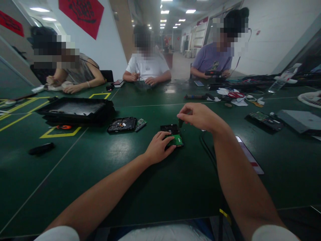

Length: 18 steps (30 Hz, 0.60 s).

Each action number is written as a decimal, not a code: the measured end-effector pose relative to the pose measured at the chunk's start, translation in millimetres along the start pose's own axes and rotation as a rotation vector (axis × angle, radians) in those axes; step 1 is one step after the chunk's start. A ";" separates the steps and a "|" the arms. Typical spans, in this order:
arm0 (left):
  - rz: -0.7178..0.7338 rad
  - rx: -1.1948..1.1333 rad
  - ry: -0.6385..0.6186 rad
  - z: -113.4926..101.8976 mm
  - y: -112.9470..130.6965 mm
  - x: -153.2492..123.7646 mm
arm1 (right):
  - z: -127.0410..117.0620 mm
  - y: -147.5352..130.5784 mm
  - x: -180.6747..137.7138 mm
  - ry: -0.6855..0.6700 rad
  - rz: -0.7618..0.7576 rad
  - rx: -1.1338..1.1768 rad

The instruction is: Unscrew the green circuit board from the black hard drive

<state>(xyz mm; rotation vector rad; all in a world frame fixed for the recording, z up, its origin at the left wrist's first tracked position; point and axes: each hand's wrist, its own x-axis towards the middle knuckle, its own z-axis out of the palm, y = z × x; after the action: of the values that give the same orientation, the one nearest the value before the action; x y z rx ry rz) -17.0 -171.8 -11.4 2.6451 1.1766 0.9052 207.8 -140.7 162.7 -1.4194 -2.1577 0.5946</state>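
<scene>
A small black hard drive point(170, 128) with a green circuit board point(178, 141) lies on the dark green table point(130, 187) in front of me. My left hand point(158, 146) rests on the drive's near left edge, fingers curled against the green board, holding it down. My right hand point(198, 115) hovers just above the drive's right side, fingers pinched on a thin dark tool point(180, 122) that points down at the drive; I cannot make out what kind of tool it is.
A second opened drive point(122, 124) with a loose green board point(140, 124) lies to the left, beside a black tray point(76, 110). A black cable point(207, 147) and a white strip point(249, 155) lie to the right. Three people sit along the far edge. Clutter fills the right side.
</scene>
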 end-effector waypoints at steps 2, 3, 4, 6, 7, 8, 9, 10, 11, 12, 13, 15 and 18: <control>0.000 -0.002 -0.001 0.0 0.1 0.1 | -0.2 -0.5 -0.4 -0.006 0.017 -0.005; 0.000 -0.002 -0.002 0.0 0.2 0.2 | 0.0 -0.5 -0.5 -0.007 0.025 -0.001; -0.001 -0.002 -0.003 0.1 0.3 0.2 | 0.5 -0.3 -0.4 -0.009 0.031 0.007; 0.000 0.000 -0.005 0.3 0.1 0.3 | 2.0 0.4 0.1 -0.013 0.034 0.036; 0.002 -0.001 -0.006 0.6 0.0 0.3 | 2.9 0.7 0.5 -0.012 0.036 0.051; 0.004 -0.002 -0.006 0.8 -0.3 0.3 | 3.9 1.0 0.9 -0.012 0.040 0.064; 0.005 -0.001 -0.005 1.1 -0.5 0.2 | 4.7 1.3 1.5 -0.009 0.045 0.073; 0.006 0.001 -0.003 1.3 -0.7 0.2 | 5.4 1.5 2.0 -0.004 0.049 0.079; 0.007 0.004 -0.003 1.5 -0.8 0.2 | 5.9 1.8 2.6 0.001 0.050 0.081; 0.007 0.008 -0.002 1.5 -0.8 0.2 | 6.2 2.1 3.1 0.005 0.044 0.079; 0.009 0.012 0.001 1.5 -0.7 0.2 | 6.1 2.5 3.5 0.006 0.034 0.074; 0.014 0.014 0.004 1.1 -0.5 0.2 | 5.4 3.5 4.1 0.001 -0.003 0.055; 0.013 0.014 0.006 0.8 -0.4 0.0 | 3.8 4.8 4.1 -0.005 -0.053 0.010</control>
<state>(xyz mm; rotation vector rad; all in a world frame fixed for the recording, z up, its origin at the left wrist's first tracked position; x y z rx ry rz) -16.8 -171.4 -12.2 2.6654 1.1728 0.9110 207.5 -135.5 157.5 -1.3528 -2.1855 0.5897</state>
